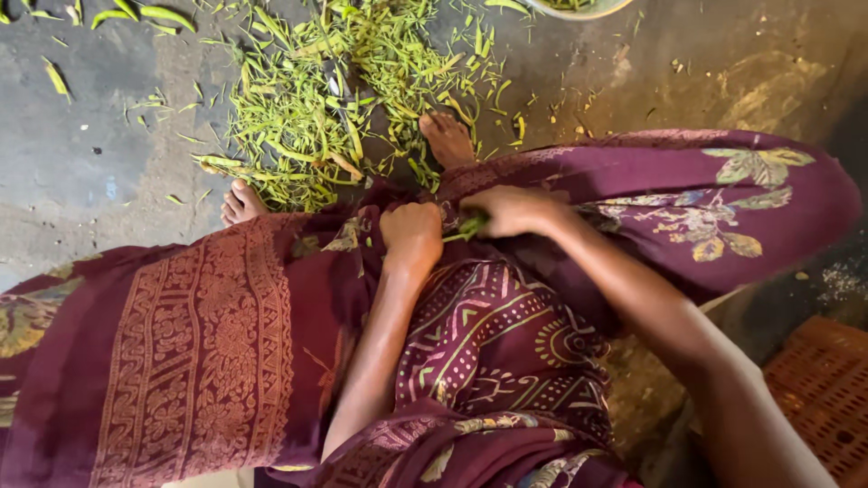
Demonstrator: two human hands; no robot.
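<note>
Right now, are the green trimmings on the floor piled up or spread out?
Spread out. The green trimmings lie loosely scattered across the floor in front of the bare feet, with stray pieces beyond.

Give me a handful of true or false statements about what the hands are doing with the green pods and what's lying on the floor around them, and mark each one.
1. Both hands grip the same green pod. True: the left hand and the right hand hold the green pod between them.
2. The pile of green trimmings lies behind the person. False: the pile of green trimmings lies on the floor in front, by the bare feet.
3. An orange crate shows at the lower right. True: the orange crate sits there.
4. The person wears shoes. False: both feet are bare.
5. The person's cloth is plain white. False: the cloth is maroon with printed patterns.
</note>
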